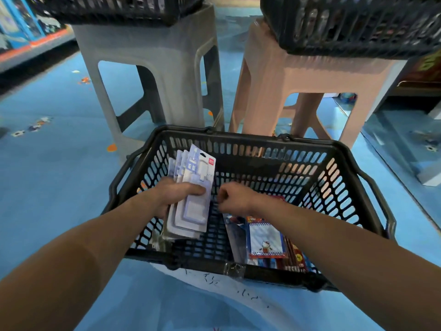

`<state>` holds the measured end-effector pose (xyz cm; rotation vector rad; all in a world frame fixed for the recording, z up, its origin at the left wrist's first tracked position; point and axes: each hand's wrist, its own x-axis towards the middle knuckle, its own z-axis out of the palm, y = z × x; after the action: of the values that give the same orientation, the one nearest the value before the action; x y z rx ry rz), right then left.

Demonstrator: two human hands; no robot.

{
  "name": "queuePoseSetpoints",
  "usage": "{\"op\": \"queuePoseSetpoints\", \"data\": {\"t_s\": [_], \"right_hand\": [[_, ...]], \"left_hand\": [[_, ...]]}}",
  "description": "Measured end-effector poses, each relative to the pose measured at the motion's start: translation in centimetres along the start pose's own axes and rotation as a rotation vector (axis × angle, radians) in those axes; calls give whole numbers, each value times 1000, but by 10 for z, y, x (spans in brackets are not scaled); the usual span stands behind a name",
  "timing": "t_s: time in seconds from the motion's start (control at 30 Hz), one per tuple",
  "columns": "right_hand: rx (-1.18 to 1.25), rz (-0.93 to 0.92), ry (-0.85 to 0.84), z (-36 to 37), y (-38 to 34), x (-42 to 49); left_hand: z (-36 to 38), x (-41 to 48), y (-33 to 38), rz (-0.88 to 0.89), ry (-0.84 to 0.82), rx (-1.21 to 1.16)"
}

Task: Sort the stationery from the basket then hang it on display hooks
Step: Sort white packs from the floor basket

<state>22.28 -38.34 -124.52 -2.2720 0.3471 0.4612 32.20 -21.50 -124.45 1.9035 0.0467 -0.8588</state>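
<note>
Head view: left grip (176,194) clamps fanned card packs (199,168) over basket (250,137), right grip (235,198) curled, contents unclear; loose fan may slip.

Head view, steeply downward, close above basket (248,139).

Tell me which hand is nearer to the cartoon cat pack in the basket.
Right. The right hand is just beyond the cartoon cat pack, slightly left of it, not touching it. The left hand is farther left, holding a stack of white packs.
</note>
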Motion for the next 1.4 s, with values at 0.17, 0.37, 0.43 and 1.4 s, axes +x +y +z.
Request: {"op": "queuePoseSetpoints", "data": {"t_s": [0.17, 0.37, 0.43, 1.4], "right_hand": [[-460, 3, -314, 23, 17, 11], [-1028, -60, -576, 54, 42, 28], [-1080, -62, -619, 59, 44, 33], [-610, -227, -129, 3, 16, -2]], "left_hand": [[-7, 14, -3, -59, 20, 100], [-5, 31, -16, -100, -1, 77], [-6, 37, -20, -102, 1, 82], [1, 26, -19, -86, 34, 59]]}}
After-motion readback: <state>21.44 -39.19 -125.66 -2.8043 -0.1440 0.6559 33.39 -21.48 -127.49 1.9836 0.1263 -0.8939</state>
